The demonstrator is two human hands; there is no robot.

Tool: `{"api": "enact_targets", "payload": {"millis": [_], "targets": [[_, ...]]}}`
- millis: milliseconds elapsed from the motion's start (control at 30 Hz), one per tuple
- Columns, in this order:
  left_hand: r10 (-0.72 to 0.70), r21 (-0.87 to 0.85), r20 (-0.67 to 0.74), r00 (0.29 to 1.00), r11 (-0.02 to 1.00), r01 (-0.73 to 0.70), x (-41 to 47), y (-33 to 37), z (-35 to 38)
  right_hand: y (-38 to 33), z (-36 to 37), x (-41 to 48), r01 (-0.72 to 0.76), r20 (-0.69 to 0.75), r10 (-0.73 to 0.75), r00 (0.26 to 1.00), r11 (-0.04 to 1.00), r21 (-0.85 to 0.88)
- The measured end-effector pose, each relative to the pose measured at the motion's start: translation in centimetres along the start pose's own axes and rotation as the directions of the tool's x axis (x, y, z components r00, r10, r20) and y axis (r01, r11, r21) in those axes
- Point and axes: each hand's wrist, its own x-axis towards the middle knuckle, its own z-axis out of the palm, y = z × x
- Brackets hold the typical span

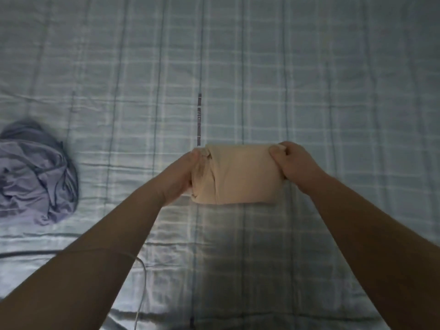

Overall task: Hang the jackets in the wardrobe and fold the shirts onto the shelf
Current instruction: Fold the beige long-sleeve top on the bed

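Note:
A folded beige shirt (238, 175) is a compact rectangle held just above the checked bed sheet (262, 79), a little right of centre. My left hand (183, 172) grips its left end, with the fingers hidden behind the cloth. My right hand (292, 160) pinches the shirt's upper right corner, thumb on the near face. A crumpled lilac garment (35, 172) lies in a heap at the left edge of the bed, well apart from both hands.
A thin white cable (140, 282) runs across the sheet at the lower left, under my left forearm. A dark cord (28, 253) lies along the left edge. The pale blue checked sheet spreads in all directions around the shirt.

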Motion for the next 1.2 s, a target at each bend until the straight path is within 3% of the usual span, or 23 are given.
{"api": "enact_targets", "payload": {"millis": [100,200,367,567,800,867,967,1200], "targets": [[0.046,0.141,-0.292,0.955,0.99,-0.004,0.7,-1.1,1.4,0.7,2.1,0.5,-0.083,-0.236,0.089,0.968,0.996,0.035],[0.129,0.288,-0.491,0.861,0.958,0.02,1.2,-2.6,3.4,1.3,4.1,-0.6,-0.149,-0.289,0.18,0.94,0.981,0.126],[0.242,0.469,-0.628,0.74,0.876,0.112,2.2,-5.7,5.6,3.4,6.9,-2.9,-0.118,-0.322,0.071,0.944,0.984,-0.13],[0.266,0.613,-0.616,0.742,0.753,0.239,3.1,-7.8,5.7,5.0,8.2,-2.9,-0.165,-0.338,0.075,0.938,0.955,-0.245],[0.203,0.56,-0.696,0.688,0.754,0.344,3.2,-6.7,5.4,4.5,8.3,-2.2,-0.168,-0.413,0.067,0.908,0.963,-0.213],[0.09,0.48,-0.695,0.713,0.797,0.367,3.3,-5.7,5.5,4.0,8.0,-2.0,-0.217,-0.423,0.148,0.894,0.969,-0.121],[-0.046,0.385,-0.622,0.782,0.851,0.356,4.0,-4.6,5.2,3.8,7.9,-1.9,-0.288,-0.326,0.245,0.913,0.954,-0.089],[-0.129,0.256,-0.465,0.876,0.927,0.273,4.6,-4.1,3.3,4.2,6.2,-1.1,-0.308,-0.127,0.308,0.943,0.951,0.028]]}}
